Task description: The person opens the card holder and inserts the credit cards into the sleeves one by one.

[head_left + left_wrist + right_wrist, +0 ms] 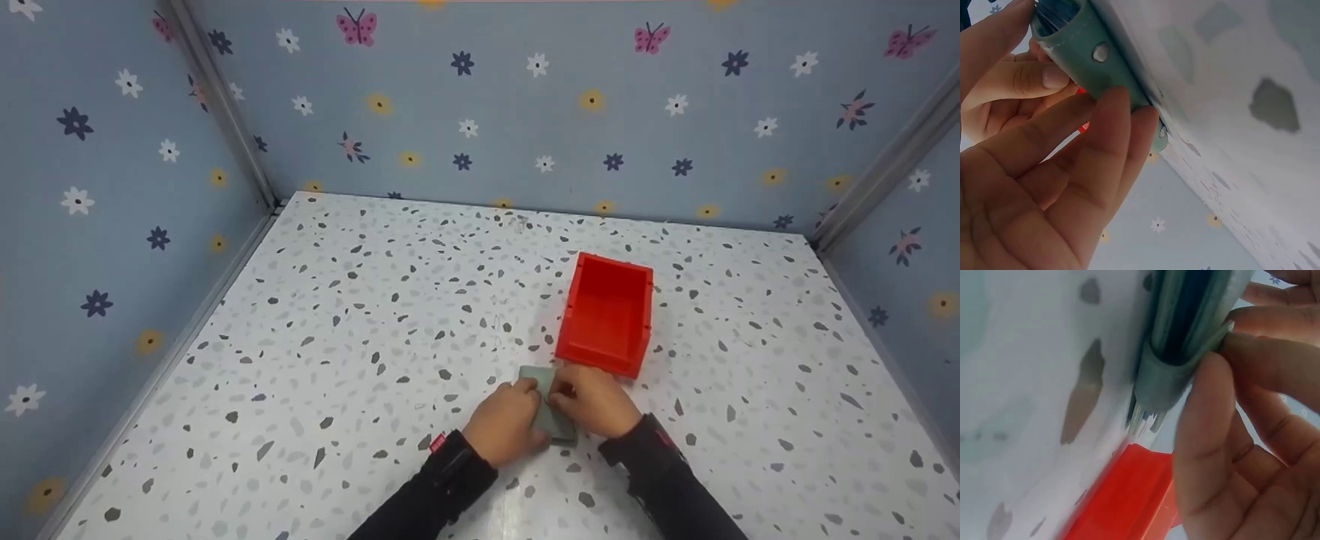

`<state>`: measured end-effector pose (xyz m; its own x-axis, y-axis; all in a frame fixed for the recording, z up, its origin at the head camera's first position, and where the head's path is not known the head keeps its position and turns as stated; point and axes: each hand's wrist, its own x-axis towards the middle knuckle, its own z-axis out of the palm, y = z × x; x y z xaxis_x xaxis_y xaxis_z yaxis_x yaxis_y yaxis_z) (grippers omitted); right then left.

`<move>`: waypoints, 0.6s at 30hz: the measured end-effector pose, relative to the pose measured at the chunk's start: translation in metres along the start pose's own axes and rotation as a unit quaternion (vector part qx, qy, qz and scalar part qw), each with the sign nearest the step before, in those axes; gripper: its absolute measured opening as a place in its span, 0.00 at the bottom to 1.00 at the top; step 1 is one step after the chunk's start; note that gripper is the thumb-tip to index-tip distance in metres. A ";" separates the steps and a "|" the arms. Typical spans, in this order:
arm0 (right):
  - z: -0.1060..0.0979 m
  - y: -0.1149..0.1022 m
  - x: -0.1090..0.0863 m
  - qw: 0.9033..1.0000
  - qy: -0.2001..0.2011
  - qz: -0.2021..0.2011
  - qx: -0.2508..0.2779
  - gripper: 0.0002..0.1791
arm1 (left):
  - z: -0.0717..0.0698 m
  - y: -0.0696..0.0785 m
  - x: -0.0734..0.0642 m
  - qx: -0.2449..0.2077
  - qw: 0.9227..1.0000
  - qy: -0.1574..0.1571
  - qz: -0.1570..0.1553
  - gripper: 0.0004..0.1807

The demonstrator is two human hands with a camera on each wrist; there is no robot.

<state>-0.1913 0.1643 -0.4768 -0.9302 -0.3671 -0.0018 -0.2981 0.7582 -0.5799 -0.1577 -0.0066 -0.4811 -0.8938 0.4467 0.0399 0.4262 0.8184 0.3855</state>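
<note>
A small grey-green wallet (pixel 555 425) lies on the speckled tabletop between both hands. My left hand (pixel 504 424) holds its left side; in the left wrist view the fingertips press the spine of the wallet (pixel 1072 53), which has round metal snaps and dark blue layers inside. With thumb and index finger my right hand (pixel 600 401) pinches the edge of a strap on the right side. That strap (pixel 1162 385) curves round the wallet's layered edge in the right wrist view.
Just beyond the right hand stands a red open-topped plastic bin (pixel 606 319). Blue panels (pixel 495 112) printed with flowers and butterflies wall the white speckled tabletop (pixel 337 360) at the back and both sides.
</note>
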 end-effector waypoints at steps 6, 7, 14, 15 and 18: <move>-0.008 -0.001 -0.004 0.999 0.021 0.017 -0.021 0.02 | -0.005 -0.006 0.001 0.043 0.999 0.023 -0.002 0.44; -0.010 -0.001 -0.004 0.999 0.034 0.020 -0.026 0.02 | -0.007 -0.007 0.002 0.048 0.998 0.033 -0.002 0.46; -0.022 0.002 -0.005 0.986 0.155 -0.013 -0.061 0.12 | -0.022 -0.024 0.007 0.083 0.989 0.124 -0.015 0.54; -0.024 0.003 -0.005 0.983 0.168 -0.018 -0.068 0.14 | -0.025 -0.026 0.008 0.083 0.988 0.132 -0.023 0.55; -0.030 0.007 -0.005 0.974 0.200 -0.029 -0.098 0.21 | -0.031 -0.032 0.008 0.069 0.987 0.137 -0.047 0.59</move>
<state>-0.1947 0.1875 -0.4559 -0.9079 -0.2023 0.3671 -0.3513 0.8450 -0.4032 -0.1826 -0.0408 -0.4641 -0.9266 0.2663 0.2653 0.3368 0.9017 0.2710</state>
